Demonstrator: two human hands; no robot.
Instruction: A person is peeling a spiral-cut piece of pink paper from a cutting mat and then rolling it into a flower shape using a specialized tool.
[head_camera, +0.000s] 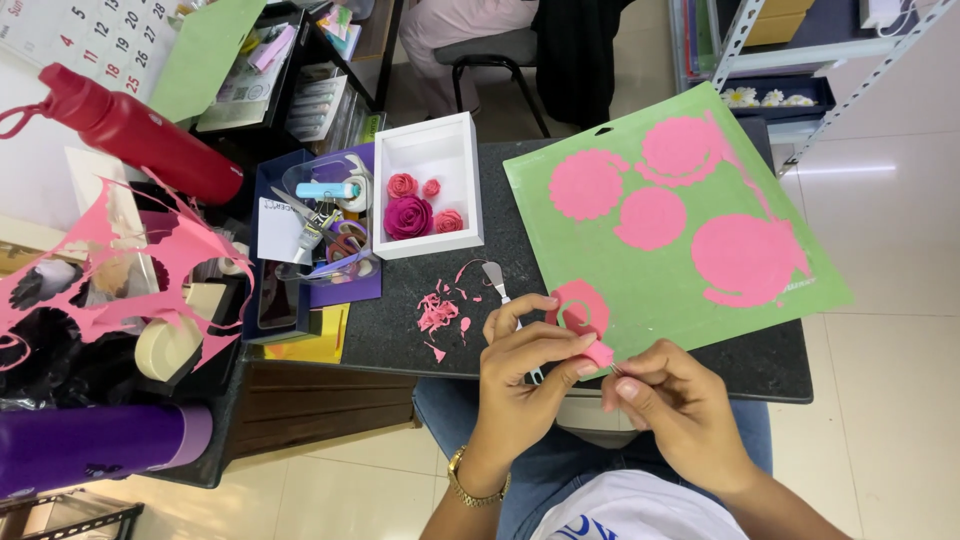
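- At the far left, a red bottle (130, 130) lies tilted above a torn pink paper scrap sheet (130, 270), with a purple bottle (95, 445) low in the corner.
- Next along, a clear tub (325, 215) of scissors and tape sits on a blue tray at the dark table's (400, 330) left end.
- Just right of the tub, a white box (432, 185) holds four paper roses, one large magenta and three small.
- Below the box, pink trimmings (438, 312) lie scattered on the table, and a small metal spatula (494, 280) rests near them.
- Your left hand (525, 365) sits over the table's front edge, a gold watch on its wrist. Its fingers are pinched together on a pink spiral (582, 315), a cut paper strip that curls up from the grip.
- Your right hand (675, 400) is just beside the left, touching the spiral's lower end; its fingers are closed around a thin tool whose tip barely shows, and I cannot tell what kind it is.
- Behind the spiral, a green mat (660, 290) lies angled on the table's right half, carrying more round pink cutouts (650, 217).
- Your lap in blue jeans shows under the hands.
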